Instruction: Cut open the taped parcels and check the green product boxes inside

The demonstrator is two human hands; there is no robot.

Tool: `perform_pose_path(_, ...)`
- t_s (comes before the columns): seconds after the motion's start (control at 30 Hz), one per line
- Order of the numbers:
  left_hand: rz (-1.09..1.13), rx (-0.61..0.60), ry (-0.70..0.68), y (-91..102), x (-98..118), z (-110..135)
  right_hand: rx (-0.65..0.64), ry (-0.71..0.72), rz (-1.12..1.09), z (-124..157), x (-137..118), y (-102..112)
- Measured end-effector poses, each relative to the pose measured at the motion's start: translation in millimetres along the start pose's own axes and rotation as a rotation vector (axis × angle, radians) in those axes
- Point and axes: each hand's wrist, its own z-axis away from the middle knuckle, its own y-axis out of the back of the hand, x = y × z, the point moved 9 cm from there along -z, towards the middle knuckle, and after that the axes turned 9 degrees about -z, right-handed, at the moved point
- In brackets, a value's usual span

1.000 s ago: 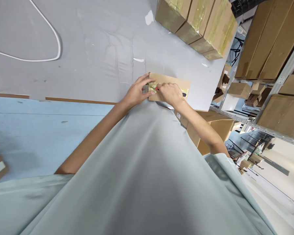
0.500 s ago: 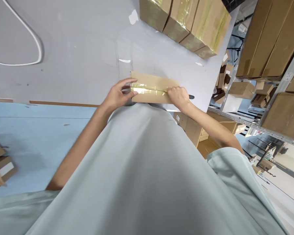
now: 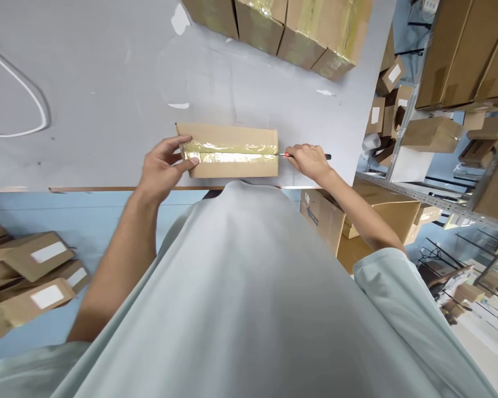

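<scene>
A long flat cardboard box (image 3: 232, 141) with a strip of shiny tape along its top lies on the grey table (image 3: 108, 72) near the front edge. My left hand (image 3: 161, 168) grips the box's left end, thumb on the tape. My right hand (image 3: 309, 160) is closed on a small cutter (image 3: 285, 155) with a red and black handle. Its blade tip sits just off the box's right end, in line with the tape seam.
Several taped cartons (image 3: 290, 25) stand at the table's far edge. A white cable (image 3: 29, 94) loops at the left. Labelled boxes (image 3: 29, 276) lie on the blue floor at the left. Shelving (image 3: 460, 83) with cartons fills the right; an open carton (image 3: 323, 215) stands below the table.
My right hand has drawn the cutter along the tape seam from the left part of the box to past its right end. My left hand stayed on the left end. The view shifted right.
</scene>
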Motion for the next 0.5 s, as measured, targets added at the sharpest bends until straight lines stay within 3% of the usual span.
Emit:
perform_pose_path(0.2,0.036,-0.013,0.115,-1.6,-3,3,0.071,0.133,-0.246,-5,25,-21)
perform_pose_path(0.37,-0.067,0.004,0.15,24.5,-8,9,0.354,-0.022,-0.663,0,58,-35)
perform_pose_path(0.43,-0.124,0.047,0.192,42.3,-16,12,0.369,-0.098,-0.888,-13,53,-55)
perform_pose_path(0.5,-0.187,0.085,0.205,58.7,-22,13,0.33,-0.127,-1.069,-30,29,-75)
